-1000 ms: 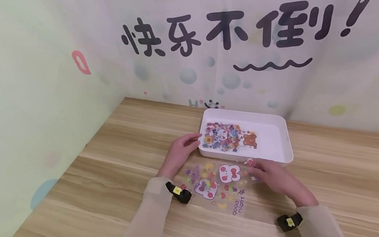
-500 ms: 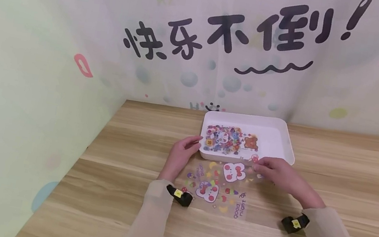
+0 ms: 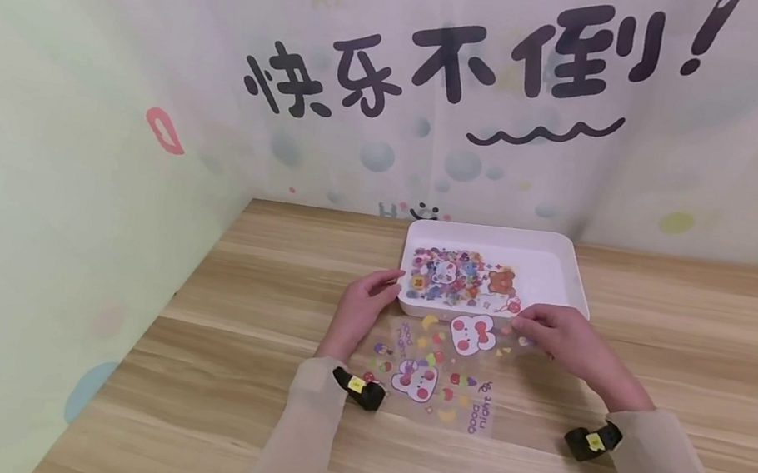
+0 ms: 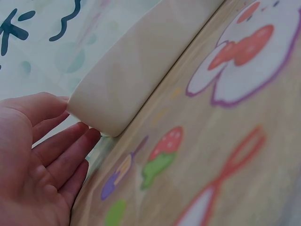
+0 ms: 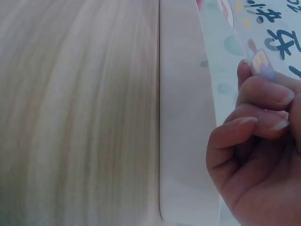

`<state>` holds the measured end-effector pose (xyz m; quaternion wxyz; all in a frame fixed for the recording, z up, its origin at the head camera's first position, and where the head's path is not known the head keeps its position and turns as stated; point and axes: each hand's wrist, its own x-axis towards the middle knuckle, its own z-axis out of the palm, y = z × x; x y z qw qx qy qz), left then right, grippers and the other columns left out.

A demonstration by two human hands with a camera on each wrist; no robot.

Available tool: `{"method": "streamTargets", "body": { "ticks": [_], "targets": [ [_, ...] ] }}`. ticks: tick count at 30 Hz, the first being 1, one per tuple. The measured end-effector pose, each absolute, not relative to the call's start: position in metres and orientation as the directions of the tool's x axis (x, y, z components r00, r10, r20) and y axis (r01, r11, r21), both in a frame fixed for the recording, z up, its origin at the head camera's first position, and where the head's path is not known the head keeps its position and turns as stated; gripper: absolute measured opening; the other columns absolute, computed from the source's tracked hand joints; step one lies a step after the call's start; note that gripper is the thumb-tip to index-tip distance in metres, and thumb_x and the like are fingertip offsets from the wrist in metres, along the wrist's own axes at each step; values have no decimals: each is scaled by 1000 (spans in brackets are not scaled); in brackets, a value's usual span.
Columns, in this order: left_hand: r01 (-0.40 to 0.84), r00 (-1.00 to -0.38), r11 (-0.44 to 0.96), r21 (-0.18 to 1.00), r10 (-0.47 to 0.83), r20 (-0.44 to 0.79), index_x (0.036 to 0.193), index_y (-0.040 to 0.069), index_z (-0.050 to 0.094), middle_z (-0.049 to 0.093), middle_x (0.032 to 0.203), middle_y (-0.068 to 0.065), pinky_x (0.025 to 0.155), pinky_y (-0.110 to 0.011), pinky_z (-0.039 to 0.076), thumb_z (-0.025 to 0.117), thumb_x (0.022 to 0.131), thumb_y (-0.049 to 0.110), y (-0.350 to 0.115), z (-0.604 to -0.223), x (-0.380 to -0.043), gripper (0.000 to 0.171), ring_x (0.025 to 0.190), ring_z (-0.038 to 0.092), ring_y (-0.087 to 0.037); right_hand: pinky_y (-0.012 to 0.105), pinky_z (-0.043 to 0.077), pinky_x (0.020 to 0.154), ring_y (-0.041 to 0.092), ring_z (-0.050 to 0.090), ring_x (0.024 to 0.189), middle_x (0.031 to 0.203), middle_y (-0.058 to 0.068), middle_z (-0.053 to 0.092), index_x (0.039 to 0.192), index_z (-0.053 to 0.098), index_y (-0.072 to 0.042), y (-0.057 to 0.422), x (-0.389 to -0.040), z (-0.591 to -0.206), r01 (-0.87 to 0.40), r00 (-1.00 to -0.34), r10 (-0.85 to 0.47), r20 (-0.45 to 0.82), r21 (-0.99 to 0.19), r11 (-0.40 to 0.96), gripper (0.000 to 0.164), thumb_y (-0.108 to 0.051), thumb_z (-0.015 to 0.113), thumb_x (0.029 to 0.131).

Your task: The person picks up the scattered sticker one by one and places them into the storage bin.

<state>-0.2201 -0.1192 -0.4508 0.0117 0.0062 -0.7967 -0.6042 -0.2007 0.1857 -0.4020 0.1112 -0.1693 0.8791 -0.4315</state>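
A clear plastic sheet (image 3: pixel 414 381) printed with white bunnies, fruit and lettering lies partly on the table, its upper part raised against the front of a white tray (image 3: pixel 543 257). My right hand (image 3: pixel 569 344) pinches the sheet's upper right corner between thumb and fingers, just in front of the tray's rim. In the right wrist view the other fingers curl beneath that pinched corner (image 5: pixel 261 61). At the tray's left front corner my left hand (image 3: pixel 360 308) touches the wall with fairly straight fingers, which the left wrist view shows close up.
Inside the tray's left half lie a bag-like clear piece (image 3: pixel 444 275) with many colourful prints and a clear piece with a brown bear (image 3: pixel 501 281). Behind the tray hangs a printed cloth (image 3: pixel 435 136). The wooden table (image 3: pixel 238 431) extends on both sides.
My right hand has moved slightly right and upward, drawing the sheet's upper edge up over the tray's front rim. The left hand stays at the tray's corner.
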Motion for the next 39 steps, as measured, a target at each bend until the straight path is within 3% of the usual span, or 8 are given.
{"method": "streamTargets", "body": {
  "ticks": [13,22,26,39],
  "targets": [
    [15,-999,305,952,-29,25,115,31,59,51,121,16,94,-28,39,55,88,29,-116,-450,-221,27,110,47,-5,27,41,52,22,47,65,72,6,53,95,63,-11,186,-200,-402,-169,-938,-343,-47,-802,573,37,-45,54,85],
    [-2,-997,289,957,-75,21,115,32,58,48,126,14,94,-26,38,52,87,20,-120,-453,-222,31,113,45,-6,37,48,64,24,50,74,83,9,56,100,62,-7,181,-204,-398,-121,-954,-295,-61,-818,562,44,-47,54,84],
    [9,-996,288,957,-84,35,120,27,56,44,130,13,96,-25,36,49,86,16,-120,-454,-223,36,116,42,-6,35,48,62,25,49,74,85,9,56,101,62,-7,180,-206,-398,-111,-960,-274,-61,-815,568,46,-49,53,84],
    [12,-993,204,979,-111,35,132,19,43,46,131,4,99,-30,35,43,89,12,-118,-452,-223,43,119,41,-10,29,38,52,20,45,57,60,5,44,101,57,-7,184,-213,-396,-53,-976,-208,-69,-845,532,47,-51,47,86]
  ]
}}
